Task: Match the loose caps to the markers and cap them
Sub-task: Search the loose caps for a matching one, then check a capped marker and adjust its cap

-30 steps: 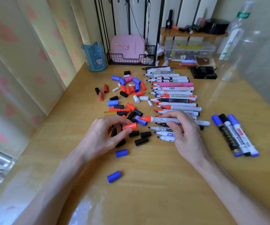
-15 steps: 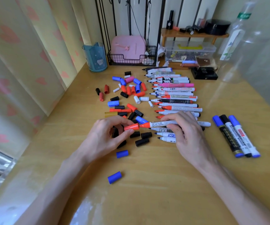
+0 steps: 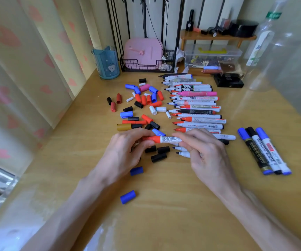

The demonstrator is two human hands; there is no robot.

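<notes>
— So where are you holding it?

— My left hand [image 3: 126, 153] pinches the short red plastic cap [image 3: 150, 139] between thumb and fingertips. My right hand [image 3: 205, 154] curls round the white cylindrical plastic marker [image 3: 169, 139] at mid-barrel. The cap sits over the tip, though I can't tell whether it's fully seated. Both are just on my side of the long row of uncapped markers [image 3: 196, 105].

— Awkward to handle?

— I'd judge not. It's light and stiff but smooth enough to slip, so I grip the label and push straight along its length. Only the felt tip is soft. Left of that row lie loose tube-shaped caps [image 3: 142, 100] in red, blue, black and white. Right of it are three capped markers [image 3: 263, 151], all on the glossy wooden table [image 3: 164, 214].
</notes>
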